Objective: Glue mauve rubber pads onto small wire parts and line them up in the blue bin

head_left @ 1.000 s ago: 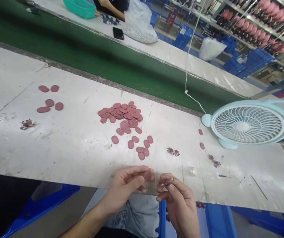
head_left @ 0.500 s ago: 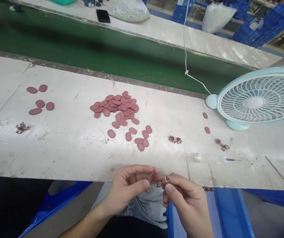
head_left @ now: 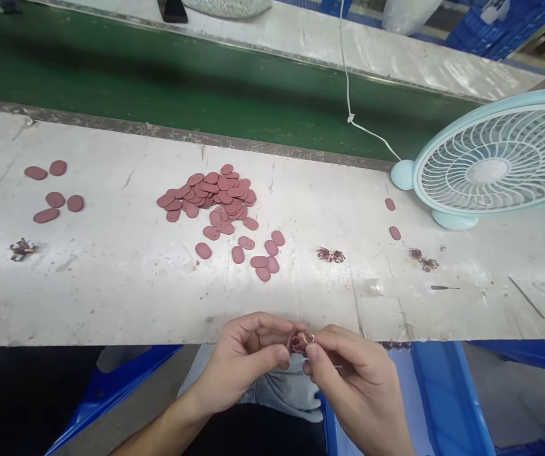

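Note:
Near the table's front edge, my left hand (head_left: 248, 354) pinches a dark red oval disc, seen nearly edge-on and mostly hidden by the fingers. My right hand (head_left: 348, 370) is closed on a small brown-red bundle with thin curled ends (head_left: 302, 342), which it holds against the disc. The two hands' fingertips almost meet. Beyond them on the table lies a heap of matching oval discs (head_left: 215, 193), some with small holes. Several loose discs (head_left: 263, 261) lie in front of the heap. A similar brown-red bundle (head_left: 331, 255) rests to their right.
A pale blue fan (head_left: 488, 171) stands at the right, its white cord (head_left: 348, 88) running back over a green strip (head_left: 182, 82). Another bundle (head_left: 423, 260) and a thin dark tool (head_left: 445, 287) lie before it. A blue bin (head_left: 457, 392) sits below the table edge.
My right hand has moved left, bringing the brown-red bundle up against the disc in my left hand. The camera view has shifted slightly, so the table items appear a little higher and farther left.

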Available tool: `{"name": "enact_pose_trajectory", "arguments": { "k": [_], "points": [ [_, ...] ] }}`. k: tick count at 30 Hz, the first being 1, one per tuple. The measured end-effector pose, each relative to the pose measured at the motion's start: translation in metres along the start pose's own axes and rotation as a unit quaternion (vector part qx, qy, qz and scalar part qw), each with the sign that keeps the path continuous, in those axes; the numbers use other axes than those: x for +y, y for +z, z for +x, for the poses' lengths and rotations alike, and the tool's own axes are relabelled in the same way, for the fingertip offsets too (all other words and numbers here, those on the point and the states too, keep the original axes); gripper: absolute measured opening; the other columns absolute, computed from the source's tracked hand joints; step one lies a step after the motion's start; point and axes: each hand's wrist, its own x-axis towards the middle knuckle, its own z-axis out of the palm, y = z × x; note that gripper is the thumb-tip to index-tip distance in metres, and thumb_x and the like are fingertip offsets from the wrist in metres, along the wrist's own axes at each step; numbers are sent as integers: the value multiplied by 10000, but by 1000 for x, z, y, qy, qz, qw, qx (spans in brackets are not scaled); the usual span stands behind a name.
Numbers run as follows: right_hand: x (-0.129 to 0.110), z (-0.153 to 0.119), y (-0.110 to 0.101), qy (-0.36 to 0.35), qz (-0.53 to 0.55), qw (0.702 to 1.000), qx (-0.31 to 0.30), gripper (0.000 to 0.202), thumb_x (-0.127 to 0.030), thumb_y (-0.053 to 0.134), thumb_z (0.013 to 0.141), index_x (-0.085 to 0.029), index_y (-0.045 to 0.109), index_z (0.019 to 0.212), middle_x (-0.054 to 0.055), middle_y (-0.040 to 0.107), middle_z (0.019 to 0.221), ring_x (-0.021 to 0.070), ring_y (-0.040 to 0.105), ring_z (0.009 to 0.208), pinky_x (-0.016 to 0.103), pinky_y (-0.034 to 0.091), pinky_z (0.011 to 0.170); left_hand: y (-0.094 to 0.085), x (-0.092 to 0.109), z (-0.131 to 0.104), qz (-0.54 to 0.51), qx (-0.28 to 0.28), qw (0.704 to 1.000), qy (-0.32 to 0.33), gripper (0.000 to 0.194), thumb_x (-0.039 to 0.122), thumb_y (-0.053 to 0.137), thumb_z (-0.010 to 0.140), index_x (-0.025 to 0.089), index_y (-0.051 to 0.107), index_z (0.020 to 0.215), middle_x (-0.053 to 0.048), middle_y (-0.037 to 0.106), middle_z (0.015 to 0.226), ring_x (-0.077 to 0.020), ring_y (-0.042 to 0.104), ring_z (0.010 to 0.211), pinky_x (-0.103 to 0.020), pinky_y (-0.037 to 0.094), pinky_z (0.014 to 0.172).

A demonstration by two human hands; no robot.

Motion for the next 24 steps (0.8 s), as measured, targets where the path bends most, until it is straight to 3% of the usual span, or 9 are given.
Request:
{"name": "enact_pose_trajectory", "arguments": {
  "k": [7, 14, 17, 20, 24],
  "points": [
    [5, -2, 0, -47, -28, 998, 7, 169, -158, 638, 936, -256, 762, 994, -14, 761, 803, 113, 673, 619, 199, 547, 578, 2, -5, 4, -21, 18, 1000, -6, 76, 202, 825, 808, 152, 768, 819, -91, 812, 1010, -109, 707, 720, -186, 560, 645],
    [4, -3, -3, -31, -71, 997, -2, 119, -198, 655, 931, -262, 753, 955, -20, 725, 724, 127, 635, 565, 227, 540, 546, 7, -1, 1, 6, 32, 999, -13, 99, 223, 821, 806, 148, 769, 767, -107, 815, 1001, -149, 726, 760, -203, 558, 628],
    [1, -4, -2, -31, -78, 996, 9, 137, -201, 655, 929, -272, 764, 972, -6, 730, 728, 142, 647, 570, 239, 549, 547, 10, 2, 2, 24, 39, 999, -3, 99, 220, 819, 806, 154, 777, 746, -106, 817, 1014, -177, 751, 830, -234, 591, 711],
    [0, -5, 0, 7, -31, 999, 18, 152, -227, 658, 940, -300, 774, 1008, -11, 727, 712, 137, 670, 573, 219, 558, 547, 12, 5, 2, 46, 46, 998, 13, 103, 206, 816, 807, 157, 782, 723, -111, 817, 1041, -210, 762, 944, -278, 597, 860],
    [1, -4, 5, 112, 92, 989, 22, 131, -328, 665, 954, -279, 786, 941, -10, 723, 667, 123, 680, 562, 184, 569, 533, 13, 3, -2, 45, 57, 997, 35, 63, 186, 804, 818, 163, 783, 763, -112, 809, 1089, -227, 769, 952, -303, 617, 852]
  ]
}}
